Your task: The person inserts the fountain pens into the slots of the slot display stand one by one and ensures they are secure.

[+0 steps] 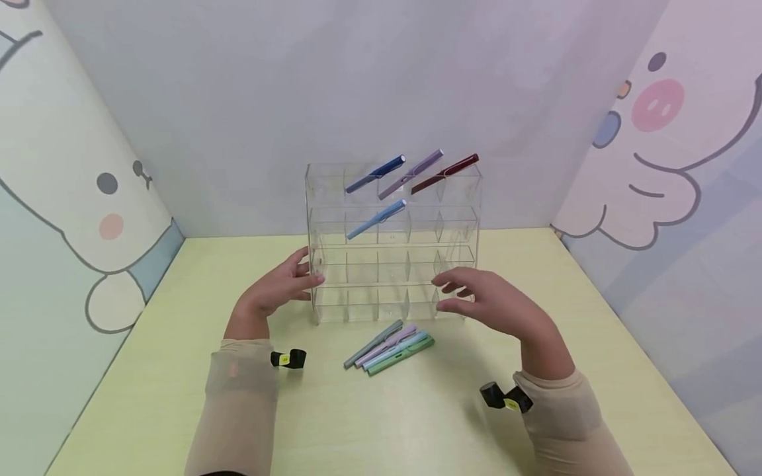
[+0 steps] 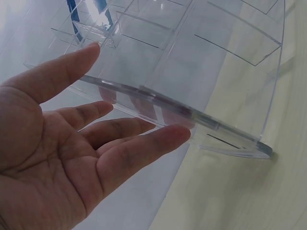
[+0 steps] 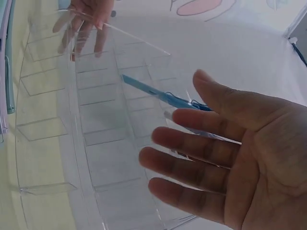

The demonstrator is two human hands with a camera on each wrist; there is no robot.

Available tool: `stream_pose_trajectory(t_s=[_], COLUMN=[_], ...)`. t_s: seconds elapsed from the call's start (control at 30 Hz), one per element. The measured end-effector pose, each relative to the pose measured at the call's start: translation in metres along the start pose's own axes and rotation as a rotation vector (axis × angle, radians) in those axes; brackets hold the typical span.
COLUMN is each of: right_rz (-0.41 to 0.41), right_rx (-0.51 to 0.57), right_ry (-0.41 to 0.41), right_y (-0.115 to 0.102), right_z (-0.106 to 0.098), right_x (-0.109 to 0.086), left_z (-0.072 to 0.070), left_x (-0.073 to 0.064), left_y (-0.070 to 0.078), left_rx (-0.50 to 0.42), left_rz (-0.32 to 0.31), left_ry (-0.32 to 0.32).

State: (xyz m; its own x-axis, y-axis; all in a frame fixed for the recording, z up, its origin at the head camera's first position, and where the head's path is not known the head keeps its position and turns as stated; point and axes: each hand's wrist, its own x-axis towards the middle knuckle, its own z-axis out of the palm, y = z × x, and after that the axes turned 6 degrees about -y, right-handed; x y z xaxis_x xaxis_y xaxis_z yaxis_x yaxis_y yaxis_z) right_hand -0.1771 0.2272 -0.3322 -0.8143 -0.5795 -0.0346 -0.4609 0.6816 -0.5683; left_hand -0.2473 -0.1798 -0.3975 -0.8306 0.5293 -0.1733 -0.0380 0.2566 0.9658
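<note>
A clear acrylic tiered rack (image 1: 391, 268) with divided compartments stands on the table. Its top tier holds a dark blue pen (image 1: 375, 174), a purple pen (image 1: 411, 175) and a dark red pen (image 1: 445, 174), all leaning. One tier lower leans a light blue pen (image 1: 376, 220). My left hand (image 1: 278, 285) is at the rack's left side, fingers extended along the side panel and thumb apart. My right hand (image 1: 491, 301) hovers before the rack's lower right, fingers spread and holding nothing, as the right wrist view (image 3: 201, 148) also shows.
On the table (image 1: 321, 423) before the rack lie a grey pen (image 1: 374, 344), a lilac pen (image 1: 385, 346), a pale blue pen (image 1: 395, 350) and a green pen (image 1: 401, 356), side by side. Behind the rack rises a pale wall (image 1: 238, 119); cartoon-printed panels flank both sides.
</note>
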Motion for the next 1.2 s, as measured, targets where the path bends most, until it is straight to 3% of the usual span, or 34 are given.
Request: stream_pose_trajectory(t_s=[0.2, 0.33, 0.6, 0.9, 1.2], right_rz=[0.093, 0.100, 0.081, 0.149, 0.163], right_rx=[-0.096, -0.145, -0.325, -0.362, -0.480], right_ry=[-0.237, -0.314, -0.326, -0.343, -0.288], right_y=[0.002, 0.002, -0.001, -0.001, 0.004], right_z=[0.017, 0.031, 0.058, 0.075, 0.089], right_x=[0.009, 0.017, 0.029, 0.035, 0.040], left_z=[-0.001, -0.002, -0.001, 0.000, 0.000], left_x=[0.000, 0.000, -0.001, 0.000, 0.000], left_y=[0.001, 0.001, 0.002, 0.000, 0.000], left_rx=[0.014, 0.008, 0.013, 0.002, 0.011], left_rz=[-0.003, 0.001, 0.002, -0.010, -0.010], left_ry=[0.004, 0.002, 0.001, 0.004, 0.002])
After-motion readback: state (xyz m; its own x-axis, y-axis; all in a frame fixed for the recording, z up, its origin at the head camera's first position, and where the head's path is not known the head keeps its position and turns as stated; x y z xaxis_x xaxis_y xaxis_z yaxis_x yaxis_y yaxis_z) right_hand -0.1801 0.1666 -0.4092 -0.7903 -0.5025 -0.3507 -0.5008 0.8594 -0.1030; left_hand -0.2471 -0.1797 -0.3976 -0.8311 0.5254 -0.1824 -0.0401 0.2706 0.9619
